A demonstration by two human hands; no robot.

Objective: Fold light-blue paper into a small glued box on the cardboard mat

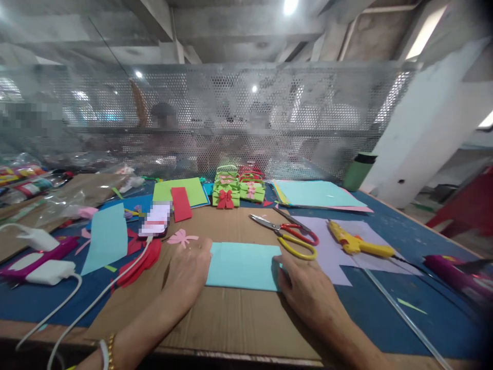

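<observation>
A folded light-blue sheet of paper [244, 267] lies flat on brown cardboard right in front of me. My left hand [190, 264] grips its left edge, the fingers curled and partly hidden. At the right edge, my right hand [304, 280] is closed on the paper, thumb and fingers pressed together. Just beyond that hand are scissors [298, 248] with red and yellow handles, and a second dark-bladed pair [290, 218] partly overlaps them. A pink paper bow piece [182, 237] rests near my left fingers.
Small green paper bags with bows [226, 198] stand at the back. A yellow glue gun [354, 244] lies on lilac paper [331, 267] to the right. On the left are a phone [156, 220], white cables and a purple power strip [57, 252]. A green bottle [359, 172] stands back right.
</observation>
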